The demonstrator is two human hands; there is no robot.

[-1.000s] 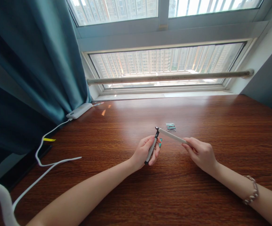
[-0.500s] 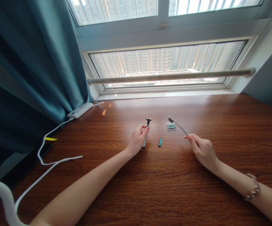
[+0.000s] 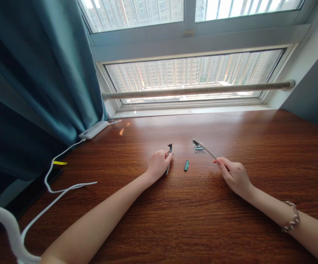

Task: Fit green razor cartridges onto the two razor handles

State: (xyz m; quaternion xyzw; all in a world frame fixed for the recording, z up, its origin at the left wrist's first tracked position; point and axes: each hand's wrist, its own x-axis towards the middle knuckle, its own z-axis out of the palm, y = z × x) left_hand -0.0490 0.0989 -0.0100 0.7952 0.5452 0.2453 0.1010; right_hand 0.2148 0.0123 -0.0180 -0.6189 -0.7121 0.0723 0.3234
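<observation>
Tabletop (image 3: 181, 212), far edge well ahead | left fingers (image 3: 170, 158) pinching razor (image 3: 170, 147) | right fingers (image 3: 222, 160) pinching toothbrush (image 3: 206, 148)

A brown-and-white beaded bracelet (image 3: 295, 219) circles the right forearm (image 3: 271, 208).

A: Working surface?
B: Reddish-brown wood-grain tabletop (image 3: 159, 220); smooth, semi-gloss, window glare on its far part.
A: Small pieces?
B: Slim black-and-grey razor handle (image 3: 170, 149), plastic by look, dark end slightly shiny. Long pale-grey toothbrush (image 3: 207, 150), smooth, matt plastic. Small oblong black-and-teal cartridge (image 3: 186, 165), plastic. Flat rectangular clear case (image 3: 199, 149), glossy plastic.
A: Surroundings?
B: Draped blue-teal curtain (image 3: 57, 73): cloth, satin sheen. Long round off-white bar (image 3: 197, 90): dull, material uncertain.
</observation>
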